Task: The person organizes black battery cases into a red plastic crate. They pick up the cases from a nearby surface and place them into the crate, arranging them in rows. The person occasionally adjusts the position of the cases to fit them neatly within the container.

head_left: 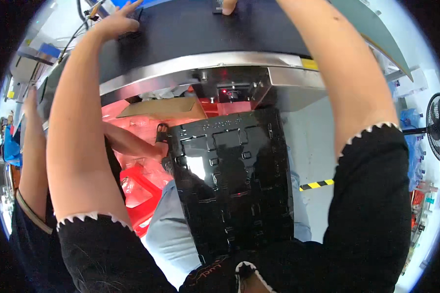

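Nearest, a black moulded tray (237,171) rests, tilted, across the person's lap, over light blue trousers (166,219). Beyond it runs the metal edge (215,59) of the table (195,36), which has a black top. On this top, near the far side, the left hand (120,22) has its fingers partly spread over a dark piece (136,20); I cannot tell whether it grips this. Further to the right, a small black piece (217,6) lies under one fingertip of the right hand (229,6); the upper border cuts this hand, so its grip cannot be told.
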Demonstrator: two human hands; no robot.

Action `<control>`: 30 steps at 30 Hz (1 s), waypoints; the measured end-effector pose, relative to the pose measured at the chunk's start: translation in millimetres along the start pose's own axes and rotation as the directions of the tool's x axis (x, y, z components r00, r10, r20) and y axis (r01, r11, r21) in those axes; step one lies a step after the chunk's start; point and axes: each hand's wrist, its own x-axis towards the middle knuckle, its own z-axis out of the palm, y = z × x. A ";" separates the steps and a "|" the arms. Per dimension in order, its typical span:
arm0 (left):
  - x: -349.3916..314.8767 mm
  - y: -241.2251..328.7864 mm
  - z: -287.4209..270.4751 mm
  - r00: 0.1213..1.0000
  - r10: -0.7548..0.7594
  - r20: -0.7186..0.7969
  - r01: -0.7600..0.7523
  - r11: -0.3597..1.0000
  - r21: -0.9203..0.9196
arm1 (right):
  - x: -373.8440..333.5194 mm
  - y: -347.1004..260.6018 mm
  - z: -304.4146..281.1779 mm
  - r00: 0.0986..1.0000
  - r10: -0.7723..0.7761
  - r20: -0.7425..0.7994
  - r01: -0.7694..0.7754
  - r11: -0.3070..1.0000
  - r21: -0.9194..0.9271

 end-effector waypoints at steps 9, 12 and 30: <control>-25.9 114.3 -44.8 0.940 -0.092 0.327 0.154 0.973 -0.169 | -168.3 -44.5 12.9 0.933 0.174 -0.314 0.137 0.635 0.760; -37.6 147.2 -52.5 0.931 -0.118 0.346 0.138 0.990 -0.035 | -181.2 -72.6 67.7 0.976 -0.072 -0.207 0.219 0.310 0.925; -265.4 237.3 -7.5 0.936 0.339 0.091 -0.287 0.888 -0.360 | -231.0 -136.0 148.9 0.940 -0.050 -0.337 0.220 0.844 0.489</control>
